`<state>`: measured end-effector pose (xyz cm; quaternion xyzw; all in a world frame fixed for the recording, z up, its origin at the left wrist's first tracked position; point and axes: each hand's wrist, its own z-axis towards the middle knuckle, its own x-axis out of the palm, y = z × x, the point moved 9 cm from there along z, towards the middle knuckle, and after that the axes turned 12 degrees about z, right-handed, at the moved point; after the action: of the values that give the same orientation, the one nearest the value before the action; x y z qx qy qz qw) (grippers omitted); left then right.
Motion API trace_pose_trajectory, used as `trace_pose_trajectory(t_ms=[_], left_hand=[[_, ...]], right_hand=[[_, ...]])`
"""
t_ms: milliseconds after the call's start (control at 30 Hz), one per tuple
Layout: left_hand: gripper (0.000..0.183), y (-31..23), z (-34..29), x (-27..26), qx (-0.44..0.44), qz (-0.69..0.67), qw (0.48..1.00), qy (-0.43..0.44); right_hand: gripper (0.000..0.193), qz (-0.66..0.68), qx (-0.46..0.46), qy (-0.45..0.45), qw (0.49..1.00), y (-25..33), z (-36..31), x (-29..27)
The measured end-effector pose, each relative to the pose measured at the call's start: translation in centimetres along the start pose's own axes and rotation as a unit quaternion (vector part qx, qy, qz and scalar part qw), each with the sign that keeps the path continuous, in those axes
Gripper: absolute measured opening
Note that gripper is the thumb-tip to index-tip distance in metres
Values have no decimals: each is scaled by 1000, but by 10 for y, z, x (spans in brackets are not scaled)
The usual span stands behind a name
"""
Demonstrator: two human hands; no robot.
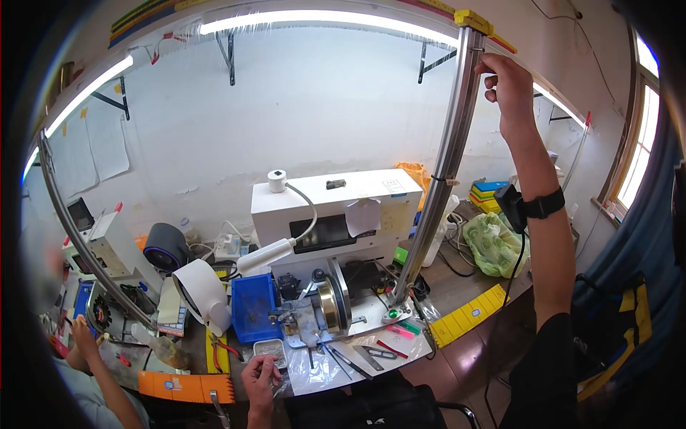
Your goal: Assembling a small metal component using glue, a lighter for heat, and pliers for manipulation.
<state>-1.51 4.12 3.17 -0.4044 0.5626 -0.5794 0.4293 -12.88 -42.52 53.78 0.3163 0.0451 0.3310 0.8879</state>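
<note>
My right hand (506,89) is raised high beside the top of the upright metal post (446,136), under its yellow cap (474,21). Thumb and forefinger are pinched together next to the post; what they hold, if anything, is too small to make out. Low down at the table's front edge, my left hand (260,379) has its fingers curled closed, their contents hidden. Just beyond it stands a small clear tray (271,350) with small bits in it. Farther back is a winding machine with a brass-coloured wheel (328,307) and a white housing (336,196).
A blue bin (254,309), a white fan (204,294) and red-handled pliers (227,349) are left of the machine. Tools including a utility knife (368,357) lie in front. A green plastic bag (493,243) sits at right. A co-worker's hand (83,334) works at far left.
</note>
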Motion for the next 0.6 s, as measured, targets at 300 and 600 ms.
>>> trace_pose_trajectory(t_ms=[300,600], left_hand=[[21,0,1,6,-12,29,1000,4],[18,13,11,12,-23,67,997,5]], right_hand=[[13,32,4,-61,998,-11,-42,-33],[5,-28,87,-27,995,-120,-276,-51]])
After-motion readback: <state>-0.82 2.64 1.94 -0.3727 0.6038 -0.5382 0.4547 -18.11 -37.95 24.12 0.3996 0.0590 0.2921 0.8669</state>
